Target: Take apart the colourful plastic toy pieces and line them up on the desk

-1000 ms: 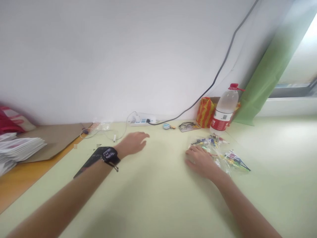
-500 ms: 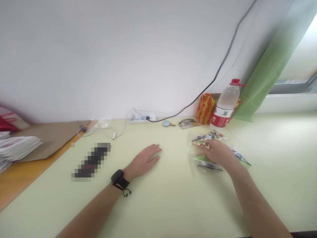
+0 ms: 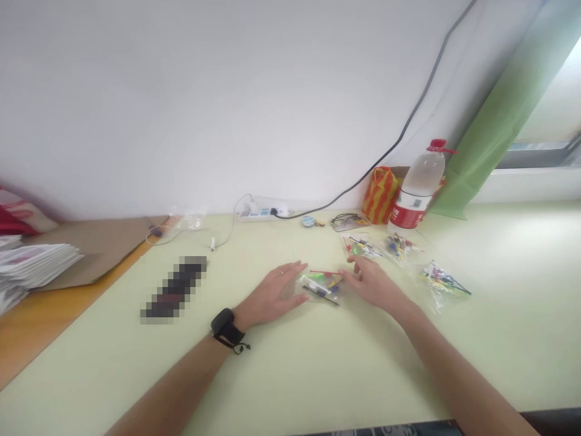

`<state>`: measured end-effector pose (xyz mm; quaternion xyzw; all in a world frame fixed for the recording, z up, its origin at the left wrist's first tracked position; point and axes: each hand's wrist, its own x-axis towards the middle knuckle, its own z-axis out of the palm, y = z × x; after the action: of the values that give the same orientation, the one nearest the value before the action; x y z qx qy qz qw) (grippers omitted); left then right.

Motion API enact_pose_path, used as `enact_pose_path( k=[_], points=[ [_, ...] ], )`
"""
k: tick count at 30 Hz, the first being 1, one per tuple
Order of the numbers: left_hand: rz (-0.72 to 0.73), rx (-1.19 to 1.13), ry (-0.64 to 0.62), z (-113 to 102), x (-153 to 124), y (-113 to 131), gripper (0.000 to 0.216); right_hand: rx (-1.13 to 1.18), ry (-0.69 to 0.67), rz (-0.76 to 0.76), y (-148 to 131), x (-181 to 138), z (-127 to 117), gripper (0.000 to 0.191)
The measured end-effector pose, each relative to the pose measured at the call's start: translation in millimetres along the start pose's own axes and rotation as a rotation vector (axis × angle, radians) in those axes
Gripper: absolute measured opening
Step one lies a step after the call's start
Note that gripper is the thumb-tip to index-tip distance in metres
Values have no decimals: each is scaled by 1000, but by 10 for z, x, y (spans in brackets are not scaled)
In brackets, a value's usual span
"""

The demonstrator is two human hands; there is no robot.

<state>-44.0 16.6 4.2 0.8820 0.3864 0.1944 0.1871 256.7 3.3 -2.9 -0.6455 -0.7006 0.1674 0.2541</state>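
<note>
A clear plastic bag of small coloured plastic parts (image 3: pixel 323 286) lies flat on the pale green table, between my two hands. My left hand (image 3: pixel 275 293), with a ring and a black wrist strap, is open at the bag's left edge, its thumb and fingers spread. At the bag's right edge is my right hand (image 3: pixel 374 283), its thumb tip by the bag and its forefinger stretched apart from the thumb. Behind it lie two more clear bags of parts, one bag (image 3: pixel 363 246) and another bag (image 3: pixel 399 247). A third bag (image 3: pixel 442 281) rests further right.
A large water bottle (image 3: pixel 414 194) with a red cap stands at the back right beside a striped bag (image 3: pixel 380 195). A power strip (image 3: pixel 263 213) with cables sits by the wall. A blurred dark object (image 3: pixel 175 290) and stacked papers (image 3: pixel 39 263) are on the left.
My right hand has moved left from the group of bags, and one bag now lies between my hands. My left hand has shifted slightly right, next to it.
</note>
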Motion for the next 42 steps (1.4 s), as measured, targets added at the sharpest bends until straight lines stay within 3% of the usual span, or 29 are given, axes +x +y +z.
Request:
enact_pose_path(
  k=[6, 13, 18, 26, 30, 33, 37, 42],
  points=[
    [35, 32, 58, 37, 42, 6, 56, 225, -145, -214, -150, -84, 116, 34],
    [18, 77, 72, 75, 35, -3, 54, 507, -154, -214, -195, -70, 316, 47],
    [-18, 56, 83, 101, 36, -27, 64, 553, -102, -251, -222, 10, 325, 34],
    [-69, 32, 85, 18, 34, 30, 76, 477, -30, -351, -327, 527, 152, 26],
    [-108, 83, 80, -12, 37, 35, 82, 398, -64, -369, -433, 788, 68, 24],
    [-119, 61, 73, -14, 34, 15, 87, 350, 2, -394, -546, 923, -51, 24],
    [-148, 29, 95, 22, 30, -54, 100, 358, 78, -479, -767, 993, -313, 25],
    [-166, -16, 120, 62, 27, -126, 89, 365, 67, -647, -1016, 874, -599, 23]
  ],
)
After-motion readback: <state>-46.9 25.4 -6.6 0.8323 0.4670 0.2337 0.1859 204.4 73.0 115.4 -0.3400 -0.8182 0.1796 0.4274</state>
